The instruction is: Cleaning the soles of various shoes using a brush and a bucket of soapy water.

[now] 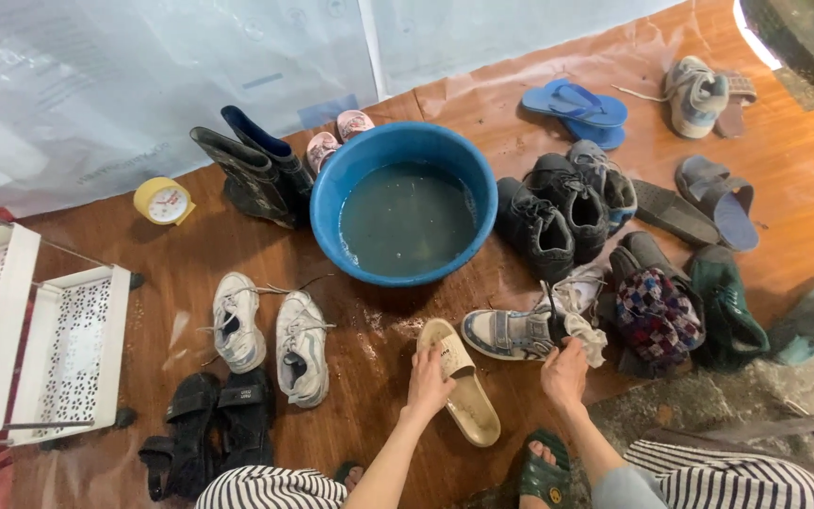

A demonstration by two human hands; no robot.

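The left hand point(428, 380) grips a beige slipper point(460, 390) by its strap, flat on the wooden floor point(369, 396). The right hand point(565, 369) pinches a white cloth point(584, 332) beside a grey sneaker point(511, 332). Beyond, a blue basin point(332, 203) holds murky water point(407, 219).

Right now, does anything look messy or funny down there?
Yes. The water in the blue basin looks murky grey-green, and wet splashes mark the wooden floor in front of it. The left hand touches a lone beige slipper with no partner in sight. The right hand grips a rumpled white cloth.
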